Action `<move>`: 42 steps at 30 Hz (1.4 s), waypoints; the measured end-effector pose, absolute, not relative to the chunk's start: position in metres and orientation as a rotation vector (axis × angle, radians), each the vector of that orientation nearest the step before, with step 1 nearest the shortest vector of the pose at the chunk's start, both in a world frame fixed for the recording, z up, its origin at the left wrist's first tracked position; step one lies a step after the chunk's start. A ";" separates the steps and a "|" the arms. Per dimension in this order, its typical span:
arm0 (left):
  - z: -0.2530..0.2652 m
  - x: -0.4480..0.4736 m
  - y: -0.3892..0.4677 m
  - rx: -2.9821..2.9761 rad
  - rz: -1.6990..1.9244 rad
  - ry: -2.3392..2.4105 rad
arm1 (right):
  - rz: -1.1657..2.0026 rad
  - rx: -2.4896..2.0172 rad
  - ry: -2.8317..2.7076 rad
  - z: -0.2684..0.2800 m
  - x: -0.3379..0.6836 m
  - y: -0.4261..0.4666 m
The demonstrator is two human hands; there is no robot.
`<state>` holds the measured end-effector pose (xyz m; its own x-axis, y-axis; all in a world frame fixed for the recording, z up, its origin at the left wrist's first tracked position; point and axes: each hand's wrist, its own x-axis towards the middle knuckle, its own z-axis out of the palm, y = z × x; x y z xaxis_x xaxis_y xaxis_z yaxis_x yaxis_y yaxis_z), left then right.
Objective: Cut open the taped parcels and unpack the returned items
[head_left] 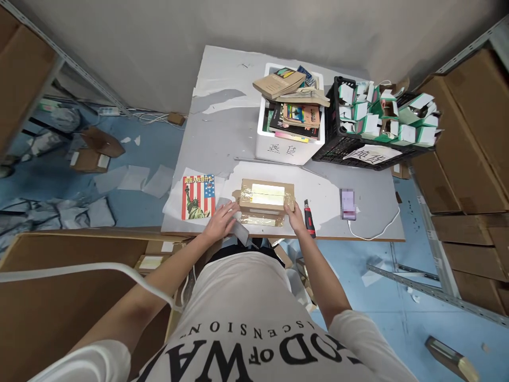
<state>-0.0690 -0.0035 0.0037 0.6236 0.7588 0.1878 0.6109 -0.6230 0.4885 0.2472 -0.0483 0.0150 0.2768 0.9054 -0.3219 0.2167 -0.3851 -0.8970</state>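
Lying near the front edge of the table, one cardboard box (247, 195): brown, oblong, its flat top bearing a pale rectangular label, its surface glossy with clear tape. Along its near side, a taped strip of card (262, 219), also labelled; whether part of the box or a separate piece cannot be told. Right hand (295, 218): closed round the box's right end, thumb towards the top. Left hand (221, 220): fingers extended and slightly parted, tips at the box's left end; contact cannot be made out. Just beside the left hand, one pale, smooth, slender object (240, 232), kind unclear. To the right, one utility knife (309, 222), red and black, slim; further right, one phone (348, 203), flat, screen lit, with a thin white cable (377, 236). To the left, one book (198, 197), glossy cover, striped flag and statue design. Behind, one white foam bin (262, 148), smooth-walled, hand-lettered, heaped with paperbacks (296, 114); against it, one black plastic crate (338, 153), lattice-sided, packed with small white-and-green cartons (371, 123). Supporting all, one table (220, 140), grey-white top, partly covered with paper.
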 end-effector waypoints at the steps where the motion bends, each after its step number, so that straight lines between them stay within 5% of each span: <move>1: 0.001 -0.073 -0.001 2.436 0.532 1.153 | 1.149 -1.813 -0.997 0.013 0.246 -0.049; 11: -0.032 -0.127 0.040 1.599 0.138 2.154 | 1.130 -1.960 -1.080 0.000 0.245 -0.058; 32: -0.039 -0.158 0.047 1.296 -0.143 2.330 | 1.249 -1.789 -0.782 -0.015 0.245 -0.061; 42: -0.041 -0.166 0.065 1.213 0.042 2.373 | 1.166 -1.787 -0.829 -0.013 0.243 -0.063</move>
